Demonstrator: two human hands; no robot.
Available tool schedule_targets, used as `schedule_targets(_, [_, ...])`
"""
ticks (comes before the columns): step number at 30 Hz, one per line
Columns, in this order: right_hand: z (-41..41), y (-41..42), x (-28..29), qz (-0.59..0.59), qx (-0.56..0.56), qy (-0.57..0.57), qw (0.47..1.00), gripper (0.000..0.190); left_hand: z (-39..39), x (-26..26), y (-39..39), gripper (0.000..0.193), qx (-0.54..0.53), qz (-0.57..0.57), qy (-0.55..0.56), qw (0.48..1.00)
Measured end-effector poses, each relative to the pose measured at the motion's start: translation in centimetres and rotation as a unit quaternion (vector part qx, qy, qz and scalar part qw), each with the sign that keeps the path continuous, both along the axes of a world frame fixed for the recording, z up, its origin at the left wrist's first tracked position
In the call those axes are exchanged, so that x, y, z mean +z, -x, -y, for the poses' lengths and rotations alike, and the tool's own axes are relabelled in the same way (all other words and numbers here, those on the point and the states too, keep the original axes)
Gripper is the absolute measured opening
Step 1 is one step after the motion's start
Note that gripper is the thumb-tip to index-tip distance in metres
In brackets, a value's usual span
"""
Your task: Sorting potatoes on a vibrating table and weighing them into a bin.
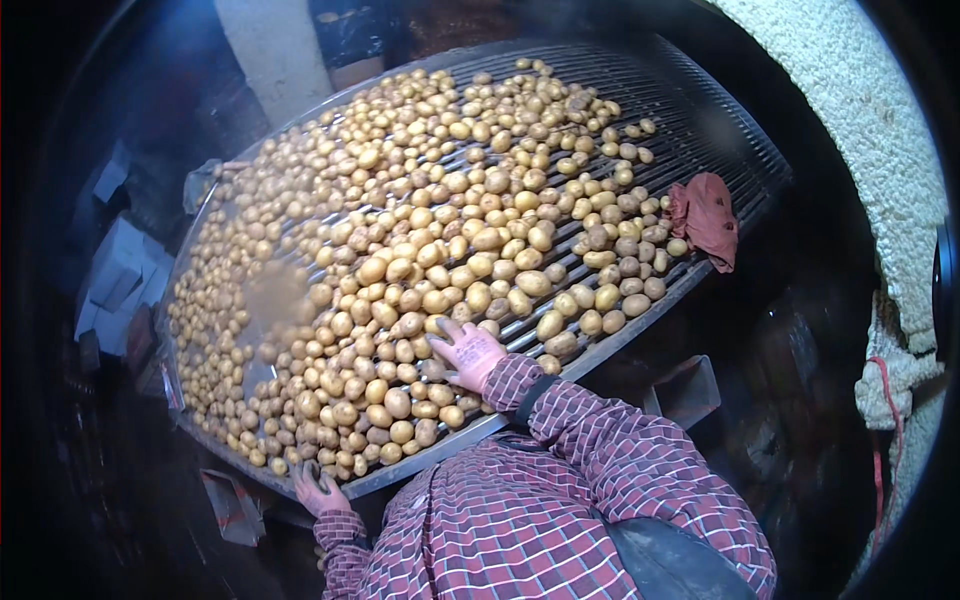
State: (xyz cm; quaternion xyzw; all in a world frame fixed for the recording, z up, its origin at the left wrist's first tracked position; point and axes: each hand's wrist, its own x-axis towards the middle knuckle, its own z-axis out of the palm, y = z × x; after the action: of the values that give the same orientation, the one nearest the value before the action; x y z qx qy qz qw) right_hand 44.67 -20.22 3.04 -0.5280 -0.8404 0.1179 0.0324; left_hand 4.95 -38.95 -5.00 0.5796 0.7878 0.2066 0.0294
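Many pale yellow potatoes lie spread over a slatted metal sorting table. My right hand, in a pink glove with grey fingers, rests palm down on the potatoes near the front edge. Its fingers are spread, and nothing shows in its grip. At the near left corner, my left hand wears a matching glove. It lies over the table's front rim with the fingertips against potatoes at the edge. Whatever is under either palm is hidden.
A crumpled reddish cloth or glove hangs over the right edge. White boxes are stacked at the left. Below the front rim hang a chute-like metal piece and another. Rough pale foam covers the right side.
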Motion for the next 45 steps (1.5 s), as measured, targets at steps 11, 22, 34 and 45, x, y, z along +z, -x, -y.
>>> schedule_targets(11, [-6.3,-11.4,0.5,-0.001,-0.244,-0.138,0.96,0.029,-16.2,7.3,-12.6,0.051,-0.183,0.148,-0.064,0.97])
schedule_targets(22, [-8.7,-11.3,-0.1,0.054,-0.37,0.08,0.924,0.053,-32.4,6.7,-26.1,0.064,-0.456,-0.084,0.053,0.885])
schedule_targets(34, [-5.8,-11.2,-0.6,-0.07,-0.261,0.146,0.951,0.052,-33.8,6.6,-19.5,0.058,-0.289,-0.071,0.107,0.949])
schedule_targets(45, [-12.5,-10.2,2.8,-0.413,-0.241,0.14,0.867,0.051,-21.0,9.7,-20.4,0.06,-0.022,0.818,0.185,0.544])
